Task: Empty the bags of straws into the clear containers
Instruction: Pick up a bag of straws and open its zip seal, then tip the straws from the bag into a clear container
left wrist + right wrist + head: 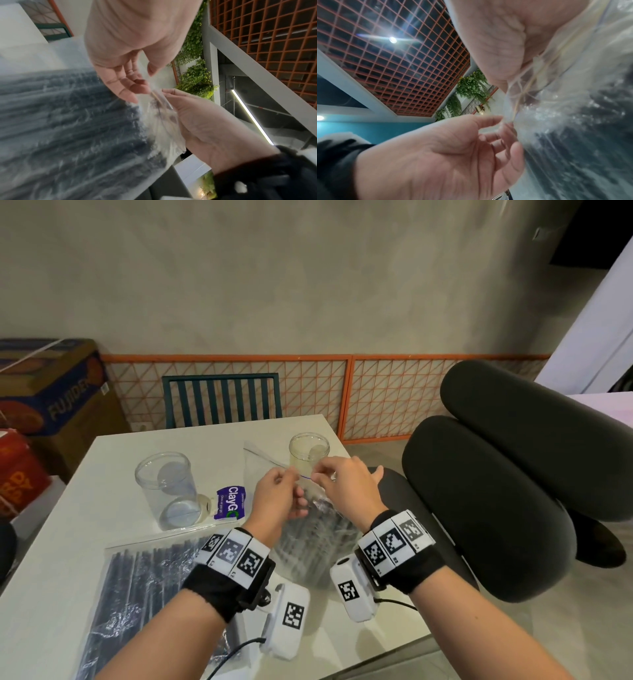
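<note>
I hold a clear zip bag of dark straws (pixel 317 542) upright over the table's right side. My left hand (pixel 289 475) and right hand (pixel 322 477) each pinch the bag's top zip edge, close together. In the left wrist view my left hand (pixel 165 92) nips the seal opposite the right hand's fingers (pixel 135 88), with the straws (pixel 68 121) below. The right wrist view shows my right hand (pixel 501 122) pinching the film of the bag (pixel 573 121). A second bag of straws (pixel 144 580) lies flat at the near left. Two clear containers stand empty, one left (pixel 168 491), one behind the hands (pixel 309 453).
A purple ClayGo packet (pixel 229 503) lies beside the left container on the white table (pixel 85 508). A dark padded chair (pixel 496 491) stands close on the right, a teal slatted chair (pixel 221 398) behind the table. Cardboard boxes (pixel 51 398) are stacked at far left.
</note>
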The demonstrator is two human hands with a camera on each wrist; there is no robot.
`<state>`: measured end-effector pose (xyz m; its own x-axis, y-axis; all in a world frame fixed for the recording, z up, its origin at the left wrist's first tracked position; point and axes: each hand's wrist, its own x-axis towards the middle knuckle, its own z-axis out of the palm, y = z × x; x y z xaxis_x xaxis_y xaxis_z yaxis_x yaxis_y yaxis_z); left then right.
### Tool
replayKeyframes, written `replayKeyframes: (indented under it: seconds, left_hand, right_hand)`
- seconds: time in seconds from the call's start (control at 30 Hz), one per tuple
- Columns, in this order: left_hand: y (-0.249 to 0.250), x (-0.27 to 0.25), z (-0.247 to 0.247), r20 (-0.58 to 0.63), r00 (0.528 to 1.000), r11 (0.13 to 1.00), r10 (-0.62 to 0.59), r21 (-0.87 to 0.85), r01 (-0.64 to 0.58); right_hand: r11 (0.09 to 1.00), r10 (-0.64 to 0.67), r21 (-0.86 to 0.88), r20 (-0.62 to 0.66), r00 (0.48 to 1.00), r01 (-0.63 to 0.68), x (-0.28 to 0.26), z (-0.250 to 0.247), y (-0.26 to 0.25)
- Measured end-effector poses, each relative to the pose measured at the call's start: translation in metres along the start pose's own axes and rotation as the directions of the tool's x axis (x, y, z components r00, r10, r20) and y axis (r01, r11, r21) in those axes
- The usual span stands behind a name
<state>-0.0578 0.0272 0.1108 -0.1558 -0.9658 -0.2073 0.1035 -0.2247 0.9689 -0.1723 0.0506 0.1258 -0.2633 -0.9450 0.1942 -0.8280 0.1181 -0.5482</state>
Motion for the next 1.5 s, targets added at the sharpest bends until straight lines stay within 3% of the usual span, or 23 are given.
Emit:
replayKeyframes:
  seconds: [0.13,0.3,0.5,0.67,0.93,1.03,1.1,1.17,1.27,1.3,1.37,1.43,1.5]
  left_hand:
    - [-0.001,0.001,-0.004,-0.006,1.0,0.998,0.016,0.069,-0.016]
    - [-0.008,-0.008,-0.01,-0.01,1.0,1.0,0.013,0.018,-0.013]
    - [-0.002,-0.007,-0.009,0.038,0.999,0.995,-0.02,0.095,0.016]
    - [0.007,0.003,-0.013,-0.056,0.998,0.992,-0.028,0.118,0.035]
    - [-0.007,-0.015,-0.037,-0.003,0.994,0.986,-0.108,0.126,0.108]
    - [-0.012,-0.018,-0.054,-0.007,0.984,0.958,-0.18,0.226,0.177]
    - [-0.009,-0.014,-0.065,-0.08,0.982,0.926,-0.172,0.327,0.189]
    - [-0.005,-0.007,-0.071,-0.139,0.989,0.829,-0.056,0.545,0.123]
    - [0.01,0.005,-0.056,0.001,0.964,0.601,0.265,0.782,-0.165]
    - [0.016,0.01,-0.048,0.071,0.951,0.541,0.3,0.809,-0.231]
    - [0.022,0.025,-0.035,0.208,0.956,0.455,0.207,0.845,-0.282]
    - [0.023,0.036,-0.027,0.234,0.968,0.507,0.086,0.826,-0.245]
    - [0.018,0.041,-0.026,0.186,0.977,0.596,0.106,0.774,-0.213]
  right_hand:
    - [0.999,0.03,0.021,-0.003,1.0,-0.03,0.009,0.0,0.007]
    - [0.986,0.166,0.03,-0.092,0.982,-0.164,0.025,0.0,0.016]
    - [0.999,-0.045,0.012,0.049,0.998,0.045,0.012,0.007,-0.003]
    - [0.998,-0.06,-0.005,0.038,0.997,0.06,0.012,0.017,-0.008]
    - [0.991,0.129,0.04,-0.063,0.99,-0.127,0.031,0.013,0.004]
    - [0.984,0.175,0.048,-0.075,0.982,-0.172,0.037,0.012,0.009]
    - [0.982,0.184,0.06,-0.079,0.98,-0.18,0.038,0.011,0.012]
    - [0.985,0.17,0.054,-0.067,0.983,-0.166,0.038,0.011,0.014]
    - [0.997,0.082,-0.013,-0.012,0.997,-0.082,0.034,0.014,0.009]
    - [0.998,0.048,-0.029,0.013,0.999,-0.048,0.032,0.015,0.005]
    - [0.999,-0.012,-0.039,0.068,0.998,0.014,0.028,0.014,-0.002]
    - [0.994,-0.043,-0.101,0.085,0.995,0.051,0.023,0.006,-0.004]
    - [0.961,0.015,-0.276,0.061,0.998,0.002,0.015,-0.007,0.003]
